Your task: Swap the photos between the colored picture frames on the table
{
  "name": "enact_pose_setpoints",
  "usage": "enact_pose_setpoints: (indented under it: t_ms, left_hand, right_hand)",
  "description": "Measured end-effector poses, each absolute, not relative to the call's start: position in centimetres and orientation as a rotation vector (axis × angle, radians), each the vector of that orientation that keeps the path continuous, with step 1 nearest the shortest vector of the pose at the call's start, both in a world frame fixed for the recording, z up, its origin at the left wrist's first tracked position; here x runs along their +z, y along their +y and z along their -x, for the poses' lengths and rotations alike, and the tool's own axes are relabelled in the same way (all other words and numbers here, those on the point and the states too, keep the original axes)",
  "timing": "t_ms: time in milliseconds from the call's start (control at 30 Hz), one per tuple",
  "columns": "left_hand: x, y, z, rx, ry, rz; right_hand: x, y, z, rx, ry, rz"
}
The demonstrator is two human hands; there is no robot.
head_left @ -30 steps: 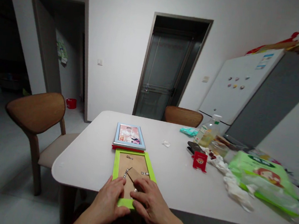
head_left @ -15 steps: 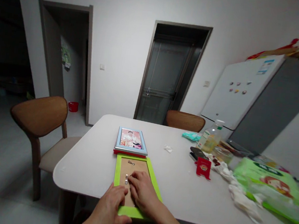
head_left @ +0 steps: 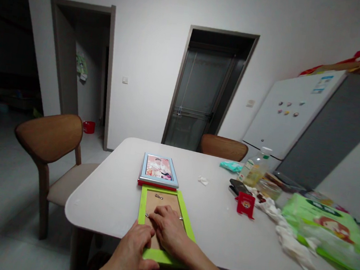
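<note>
Green frame lies face down at the desk edge, under both our hands. The brown stand flap we saw upright a second ago no longer shows; our right hand lies over that spot, fingers spread flat on the brown backing. Our left hand curls over the frame's near left corner, though we cannot tell whether it pinches. A metal clip sits on the backing. Just beyond the green frame, a blue frame holding a photo rests on a red frame.
</note>
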State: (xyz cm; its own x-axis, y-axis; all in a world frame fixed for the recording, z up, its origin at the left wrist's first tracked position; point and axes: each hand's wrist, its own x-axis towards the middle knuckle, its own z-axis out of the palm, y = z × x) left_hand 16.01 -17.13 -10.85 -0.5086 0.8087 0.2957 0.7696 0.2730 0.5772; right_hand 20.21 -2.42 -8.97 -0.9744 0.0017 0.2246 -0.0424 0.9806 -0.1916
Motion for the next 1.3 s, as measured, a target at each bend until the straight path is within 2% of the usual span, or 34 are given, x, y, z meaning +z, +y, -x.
enact_pose_setpoints:
  t_ms: [400,633,833,1100,1300]
  left_hand:
    - [-10.7,-17.1,-16.1,1.069,2.447,-1.513]
    - [-10.6,-17.0,-16.1,1.082,2.444,-1.489]
    - [-11.2,-17.1,-15.9,1.077,2.43,-1.502]
    - [-11.4,-17.1,-16.2,1.081,2.459,-1.463]
    - [-11.6,-17.2,-16.0,1.098,2.453,-1.484]
  right_hand:
    - [-9.6,-2.2,-19.8,0.389,-2.879,-0.02]
    - [-10.4,1.0,-15.2,0.475,-2.667,0.498]
    - [-11.6,2.4,-11.9,0.486,-2.641,0.675]
    - [-11.8,3.3,-11.0,0.476,-2.617,0.744]
    - [-10.2,3.0,-12.4,0.555,-2.632,0.604]
